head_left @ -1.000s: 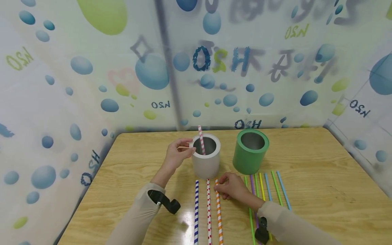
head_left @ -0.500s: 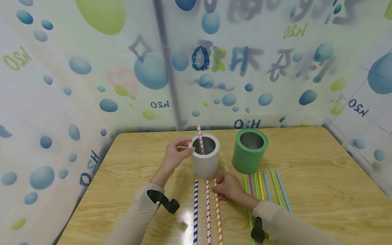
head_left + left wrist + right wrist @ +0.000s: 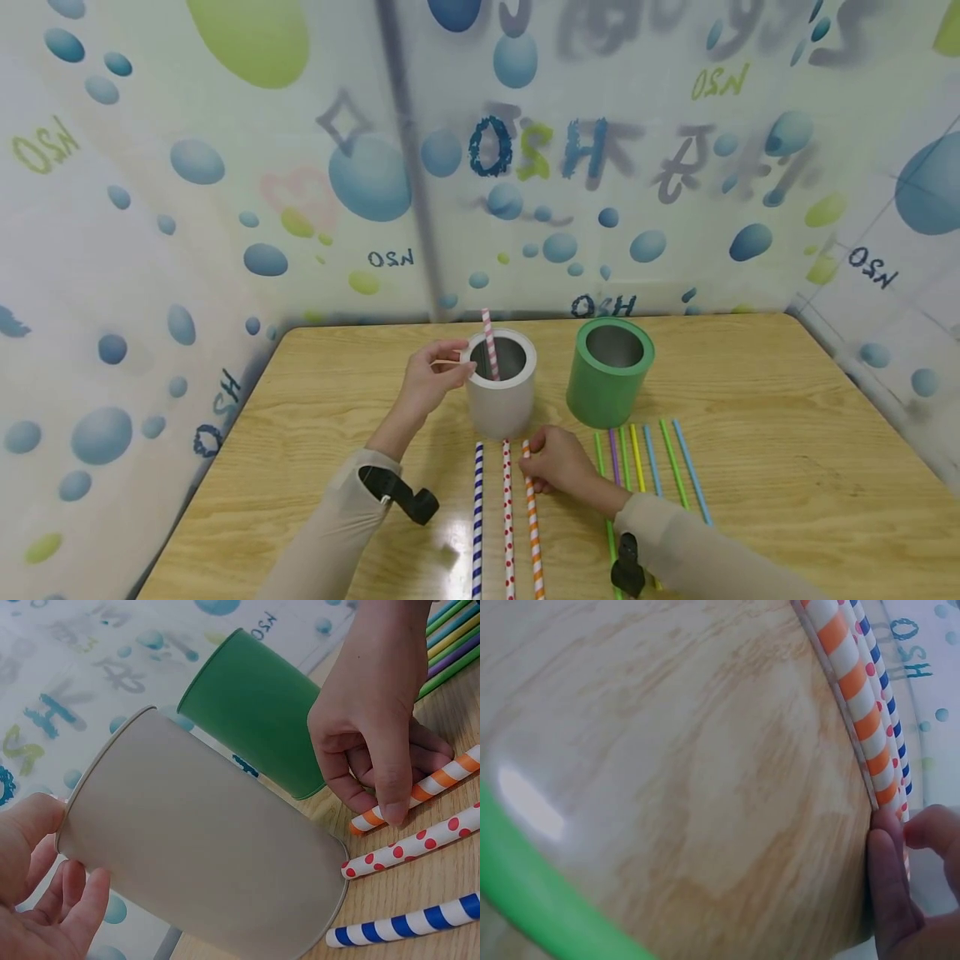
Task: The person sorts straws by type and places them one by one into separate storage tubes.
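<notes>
My left hand [image 3: 431, 382] holds the rim of a white cup [image 3: 501, 408] with thumb and fingers, steadying it upright on the table. Inside that cup leans a pink-and-white striped straw [image 3: 490, 342]. With thumb and fingers, my right hand [image 3: 562, 462] pinches the far end of an orange-and-white striped straw [image 3: 442, 780], which lies on the table in front of the cup. Beside it, to the left, lie a red-dotted straw [image 3: 507, 517] and a blue-and-white striped straw [image 3: 477, 517]. In the right wrist view the orange-striped straw's end is hidden by my fingers.
A green cup [image 3: 609, 387] stands right of the white one, with no straw showing above its rim. Several thin coloured straws [image 3: 678, 475] lie under and beyond my right forearm. A printed curtain [image 3: 600, 167] hangs behind the wooden table [image 3: 787, 433].
My right hand has shifted slightly left onto the end of the orange-striped straw. My left hand stays at the white cup's rim. Both cups and the other straws stay in place.
</notes>
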Available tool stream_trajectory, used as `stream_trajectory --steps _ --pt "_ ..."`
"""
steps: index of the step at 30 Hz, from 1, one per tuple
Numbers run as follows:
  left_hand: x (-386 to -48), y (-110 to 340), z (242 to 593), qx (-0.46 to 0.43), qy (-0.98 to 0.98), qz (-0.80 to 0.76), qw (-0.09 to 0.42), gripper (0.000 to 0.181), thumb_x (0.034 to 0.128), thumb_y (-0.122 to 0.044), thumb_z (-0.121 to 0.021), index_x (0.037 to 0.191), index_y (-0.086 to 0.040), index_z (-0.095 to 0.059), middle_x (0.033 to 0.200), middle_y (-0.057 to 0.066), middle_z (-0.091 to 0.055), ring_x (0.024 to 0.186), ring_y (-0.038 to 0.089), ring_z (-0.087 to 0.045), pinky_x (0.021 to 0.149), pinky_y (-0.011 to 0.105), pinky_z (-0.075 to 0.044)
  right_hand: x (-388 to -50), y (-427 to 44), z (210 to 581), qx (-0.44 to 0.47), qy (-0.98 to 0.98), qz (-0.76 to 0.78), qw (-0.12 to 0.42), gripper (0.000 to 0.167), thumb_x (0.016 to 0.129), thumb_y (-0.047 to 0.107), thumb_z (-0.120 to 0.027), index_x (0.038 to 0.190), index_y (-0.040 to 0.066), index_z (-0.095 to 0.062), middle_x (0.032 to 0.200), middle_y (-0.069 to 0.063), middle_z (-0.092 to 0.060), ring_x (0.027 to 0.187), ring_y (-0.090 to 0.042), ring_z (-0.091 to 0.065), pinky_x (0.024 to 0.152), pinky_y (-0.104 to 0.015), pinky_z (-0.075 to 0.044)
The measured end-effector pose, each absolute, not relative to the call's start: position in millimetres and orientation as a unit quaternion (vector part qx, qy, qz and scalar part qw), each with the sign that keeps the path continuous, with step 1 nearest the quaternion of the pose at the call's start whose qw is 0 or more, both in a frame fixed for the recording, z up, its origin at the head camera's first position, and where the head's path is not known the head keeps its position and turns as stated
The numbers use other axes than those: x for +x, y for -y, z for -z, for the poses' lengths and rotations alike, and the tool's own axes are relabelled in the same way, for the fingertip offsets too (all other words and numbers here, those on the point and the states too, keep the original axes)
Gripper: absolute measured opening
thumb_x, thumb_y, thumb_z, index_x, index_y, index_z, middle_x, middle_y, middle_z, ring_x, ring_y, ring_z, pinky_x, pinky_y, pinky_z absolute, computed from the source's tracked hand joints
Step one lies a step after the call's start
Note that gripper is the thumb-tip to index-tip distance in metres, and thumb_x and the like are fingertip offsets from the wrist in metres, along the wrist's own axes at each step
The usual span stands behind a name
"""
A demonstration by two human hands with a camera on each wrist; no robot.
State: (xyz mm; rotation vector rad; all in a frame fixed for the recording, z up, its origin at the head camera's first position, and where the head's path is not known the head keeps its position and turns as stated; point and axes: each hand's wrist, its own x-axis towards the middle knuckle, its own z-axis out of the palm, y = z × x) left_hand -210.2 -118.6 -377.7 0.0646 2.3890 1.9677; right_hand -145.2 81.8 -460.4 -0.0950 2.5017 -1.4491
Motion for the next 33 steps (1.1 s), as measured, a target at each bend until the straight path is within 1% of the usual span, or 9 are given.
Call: stream_trajectory --steps 4,14,21,27,33 --pt "-210 119 377 0.017 -0.773 -0.633 0.025 0.033 0.0813 -0.009 -0.069 0.114 -0.006 -0.061 0.103 0.013 -0.054 0.087 0.023 -0.055 0.070 0.030 -0.052 -147 -82 461 -0.027 -0.862 0.488 0.131 0.020 0.069 0.003 -0.063 0.084 -0.002 -0.052 0.052 -0.004 -0.057 0.039 -0.009 -0.054 0.039 -0.027 -0.048" --pt "-210 118 378 0.022 -0.768 -0.639 0.022 0.033 0.0809 -0.007 -0.069 0.113 -0.004 -0.061 0.101 0.014 -0.053 0.084 0.021 -0.055 0.069 0.027 -0.051 -151 -86 458 -0.046 -0.842 0.511 0.168 0.020 0.071 0.002 -0.060 0.088 -0.004 -0.053 0.055 -0.005 -0.059 0.042 -0.010 -0.055 0.042 -0.027 -0.049" --pt "-209 117 376 0.019 -0.770 -0.637 0.023 0.034 0.0812 -0.008 -0.068 0.114 -0.005 -0.061 0.103 0.013 -0.053 0.086 0.022 -0.054 0.070 0.028 -0.051 -154 -89 458 -0.050 -0.838 0.526 0.140 0.022 0.072 0.001 -0.062 0.091 -0.007 -0.056 0.054 -0.004 -0.058 0.041 -0.011 -0.055 0.041 -0.028 -0.049" --pt "-208 119 373 0.017 -0.767 -0.641 0.028 0.035 0.0809 -0.008 -0.069 0.115 -0.003 -0.060 0.103 0.014 -0.053 0.085 0.021 -0.054 0.070 0.027 -0.051 -157 -90 455 -0.058 -0.837 0.534 0.105 0.021 0.071 -0.001 -0.062 0.090 -0.006 -0.056 0.055 -0.003 -0.056 0.041 -0.013 -0.054 0.041 -0.030 -0.049" --pt "-196 116 355 0.020 -0.770 -0.637 0.033 0.035 0.0819 -0.004 -0.066 0.115 0.002 -0.058 0.103 0.017 -0.052 0.083 0.021 -0.053 0.069 0.026 -0.051 -159 -91 451 -0.074 -0.834 0.540 0.089 0.020 0.073 -0.001 -0.063 0.091 -0.007 -0.055 0.056 -0.003 -0.056 0.043 -0.015 -0.055 0.043 -0.032 -0.049"
